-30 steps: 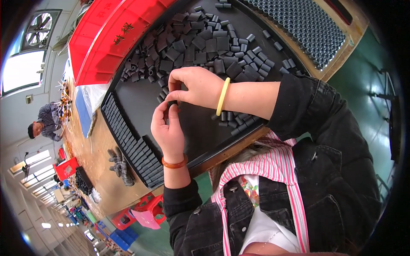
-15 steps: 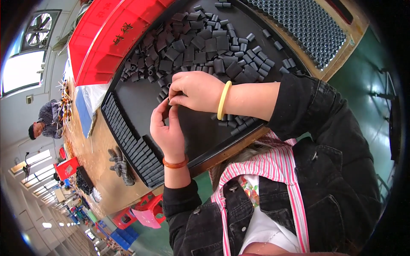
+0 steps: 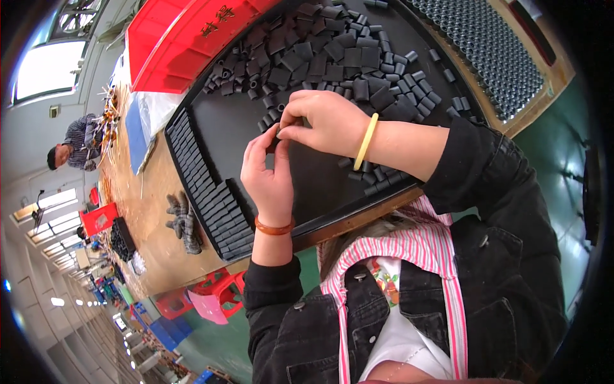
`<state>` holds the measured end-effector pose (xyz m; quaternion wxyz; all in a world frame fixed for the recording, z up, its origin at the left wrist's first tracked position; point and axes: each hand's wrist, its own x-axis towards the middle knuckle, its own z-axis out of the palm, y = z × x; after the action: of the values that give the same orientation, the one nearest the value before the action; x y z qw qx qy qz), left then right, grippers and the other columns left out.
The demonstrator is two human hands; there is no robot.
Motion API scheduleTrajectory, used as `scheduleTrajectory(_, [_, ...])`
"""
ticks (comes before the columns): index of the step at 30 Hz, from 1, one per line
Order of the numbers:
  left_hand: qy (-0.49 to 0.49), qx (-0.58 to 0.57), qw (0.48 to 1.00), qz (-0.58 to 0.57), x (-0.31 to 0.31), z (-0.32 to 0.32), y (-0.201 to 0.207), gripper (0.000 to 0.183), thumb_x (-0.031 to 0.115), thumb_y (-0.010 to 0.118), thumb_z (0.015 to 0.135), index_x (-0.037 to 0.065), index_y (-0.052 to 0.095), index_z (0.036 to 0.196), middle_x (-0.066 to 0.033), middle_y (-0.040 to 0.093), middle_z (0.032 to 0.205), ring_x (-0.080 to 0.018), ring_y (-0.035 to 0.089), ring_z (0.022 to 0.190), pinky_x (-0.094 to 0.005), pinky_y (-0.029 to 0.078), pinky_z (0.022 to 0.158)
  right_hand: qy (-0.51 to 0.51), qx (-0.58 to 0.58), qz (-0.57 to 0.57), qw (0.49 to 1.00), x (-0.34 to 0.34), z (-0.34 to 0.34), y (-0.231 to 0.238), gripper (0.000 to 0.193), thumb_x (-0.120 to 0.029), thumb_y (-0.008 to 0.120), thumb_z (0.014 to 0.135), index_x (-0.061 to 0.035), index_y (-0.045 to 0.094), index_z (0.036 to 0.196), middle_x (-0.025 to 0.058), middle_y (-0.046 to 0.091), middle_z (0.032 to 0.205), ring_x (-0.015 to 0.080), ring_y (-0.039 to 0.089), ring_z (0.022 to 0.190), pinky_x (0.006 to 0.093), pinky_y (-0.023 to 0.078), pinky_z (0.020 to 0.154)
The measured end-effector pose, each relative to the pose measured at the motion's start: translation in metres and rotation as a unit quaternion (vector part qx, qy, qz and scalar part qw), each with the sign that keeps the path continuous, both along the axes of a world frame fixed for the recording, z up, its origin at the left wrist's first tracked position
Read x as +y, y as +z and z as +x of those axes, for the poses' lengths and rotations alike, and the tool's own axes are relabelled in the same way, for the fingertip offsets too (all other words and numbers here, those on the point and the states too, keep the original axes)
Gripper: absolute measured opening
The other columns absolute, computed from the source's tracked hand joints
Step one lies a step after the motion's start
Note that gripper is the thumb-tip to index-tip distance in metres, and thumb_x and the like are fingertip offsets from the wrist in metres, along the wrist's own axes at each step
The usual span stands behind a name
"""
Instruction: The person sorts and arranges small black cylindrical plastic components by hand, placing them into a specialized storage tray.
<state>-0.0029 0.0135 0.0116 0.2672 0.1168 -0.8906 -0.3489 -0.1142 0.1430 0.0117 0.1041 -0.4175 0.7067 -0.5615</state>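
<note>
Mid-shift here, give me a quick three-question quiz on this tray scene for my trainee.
1. True or false: the left hand and right hand meet over the black tray.
2. Which wrist wears the yellow bangle? A) left B) right
3. Where are the neat rows of dark blocks: at the tray's left edge or right edge?

Key: 1 true; 2 B, the left wrist has an orange bracelet; 3 left edge, while the loose pile of dark pieces lies beyond the hands.
</note>
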Motion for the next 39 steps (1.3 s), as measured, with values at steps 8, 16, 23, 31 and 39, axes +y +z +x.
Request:
scheduleTrajectory(8, [-0.016,-0.042,0.990,-0.135,-0.013,0.015,0.026,0.018,0.003,0.063,0.085,0.001,0.066,0.103,-0.0112,0.065,0.093,-0.0207,0.063,0.076,-0.0291,0.051,0.069,0.051,-0.102,-0.079,0.990,-0.008,0.005,-0.009,0.014,-0.013,0.064,0.086,0.0003,0.067,0.090,0.0075,0.063,0.084,0.0174,0.062,0.077,0.0290,0.049,0.070])
scheduleTrajectory(16, [0.012,-0.138,0.949,-0.282,-0.128,0.062,0.024,0.018,0.010,0.064,0.085,0.006,0.067,0.102,-0.0097,0.062,0.101,-0.0268,0.054,0.097,-0.0356,0.043,0.088,0.037,-0.246,-0.110,0.962,-0.012,0.007,-0.014,0.022,-0.021,0.062,0.089,0.0003,0.065,0.094,0.0059,0.065,0.079,0.0122,0.057,0.070,0.0276,0.048,0.069])
scheduleTrajectory(23, [-0.011,-0.157,0.904,-0.397,-0.141,0.072,0.009,0.021,0.009,0.062,0.084,0.008,0.068,0.104,-0.0062,0.065,0.098,-0.0274,0.053,0.101,-0.0376,0.041,0.093,0.060,-0.319,-0.061,0.944,-0.004,-0.002,-0.001,0.022,-0.024,0.061,0.091,-0.0022,0.066,0.092,0.0022,0.061,0.075,0.0103,0.053,0.065,0.0257,0.045,0.059])
scheduleTrajectory(31, [-0.010,-0.180,0.883,-0.434,-0.129,0.089,0.016,0.036,-0.004,0.053,0.079,0.005,0.065,0.111,-0.0060,0.061,0.113,-0.0284,0.052,0.109,-0.0388,0.038,0.100,0.135,-0.622,-0.046,0.770,0.000,-0.003,0.001,0.018,-0.021,0.054,0.090,-0.0040,0.059,0.095,0.0014,0.051,0.079,0.0075,0.043,0.062,0.0196,0.028,0.044])
scheduleTrajectory(39, [0.036,-0.091,0.951,-0.293,-0.091,0.061,0.039,0.029,0.004,0.058,0.086,0.003,0.063,0.114,-0.0119,0.060,0.108,-0.0275,0.054,0.101,-0.0367,0.042,0.091,0.132,-0.662,-0.021,0.737,-0.003,0.001,-0.003,0.026,0.006,0.044,0.068,-0.0007,0.054,0.091,0.0108,0.055,0.093,0.0135,0.050,0.067,0.0223,0.032,0.043])
